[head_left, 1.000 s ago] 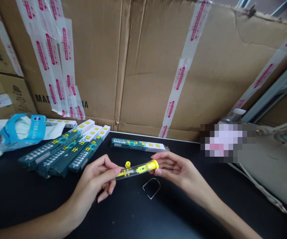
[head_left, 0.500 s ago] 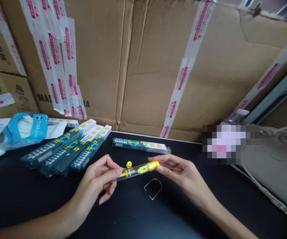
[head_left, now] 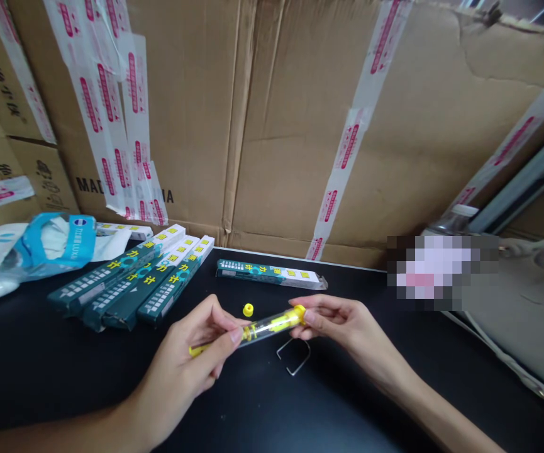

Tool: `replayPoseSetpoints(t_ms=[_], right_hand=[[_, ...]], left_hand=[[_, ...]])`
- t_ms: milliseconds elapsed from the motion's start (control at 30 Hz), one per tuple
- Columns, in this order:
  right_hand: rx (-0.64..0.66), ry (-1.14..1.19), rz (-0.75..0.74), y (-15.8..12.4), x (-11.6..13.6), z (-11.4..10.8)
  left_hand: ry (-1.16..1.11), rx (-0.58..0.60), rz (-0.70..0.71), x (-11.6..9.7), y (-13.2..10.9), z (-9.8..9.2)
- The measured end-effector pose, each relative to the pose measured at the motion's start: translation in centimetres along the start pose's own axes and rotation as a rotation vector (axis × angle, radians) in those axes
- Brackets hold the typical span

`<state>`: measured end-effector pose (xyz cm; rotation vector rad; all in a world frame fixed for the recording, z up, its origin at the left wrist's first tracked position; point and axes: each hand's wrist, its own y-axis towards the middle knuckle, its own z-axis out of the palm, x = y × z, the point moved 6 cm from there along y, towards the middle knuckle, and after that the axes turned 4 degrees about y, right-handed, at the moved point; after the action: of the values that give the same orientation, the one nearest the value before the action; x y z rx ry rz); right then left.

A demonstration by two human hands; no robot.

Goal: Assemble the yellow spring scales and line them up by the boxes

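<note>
Between my hands is a clear tubular spring scale (head_left: pixel 272 324) with yellow parts inside, tilted up toward the right. My left hand (head_left: pixel 200 352) is closed around its left part, thumb on top, and a yellow end sticks out past the fingers. At the other end, my right hand (head_left: pixel 335 321) pinches the yellow end piece between thumb and fingers. A small yellow cap (head_left: pixel 248 309) lies on the black table just behind the tube. In front of my right hand lies a bent metal wire hook (head_left: pixel 294 360), shaped like an open loop.
Several green-and-white boxes (head_left: pixel 158 277) lie fanned at the left, beside a blue-and-white plastic package (head_left: pixel 57 242). One more box (head_left: pixel 269 274) lies at the back. A large cardboard carton (head_left: pixel 281 138) walls off the far edge. A beige bag (head_left: pixel 521 314) and a bottle stand right.
My left hand has turned and its grip now covers more of the tube, with the yellow end showing beyond it. My right hand still pinches the other end. The view has shifted slightly.
</note>
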<state>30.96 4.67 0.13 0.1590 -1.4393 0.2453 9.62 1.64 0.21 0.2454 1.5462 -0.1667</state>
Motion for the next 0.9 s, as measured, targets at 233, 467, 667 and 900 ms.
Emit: replayPoseSetpoints(t_ms=[233, 467, 667, 900], right_hand=[[0.072, -0.035, 0.027, -0.1, -0.3, 1.1], [0.046, -0.098, -0.019, -0.2, -0.1, 1.2], [-0.008, -0.185, -0.121, -0.2, 0.5, 0.6], [-0.179, -0.830, -0.448, -0.3, 1.2, 0.2]], left_hand=[[0.017, 0.009, -0.024, 0.0, 0.1, 0.1], [-0.038, -0.058, -0.180, 0.4, 0.9, -0.5], [-0.084, -0.057, -0.240, 1.6, 1.5, -1.3], [-0.150, -0.164, -0.270, 1.2, 1.3, -1.6]])
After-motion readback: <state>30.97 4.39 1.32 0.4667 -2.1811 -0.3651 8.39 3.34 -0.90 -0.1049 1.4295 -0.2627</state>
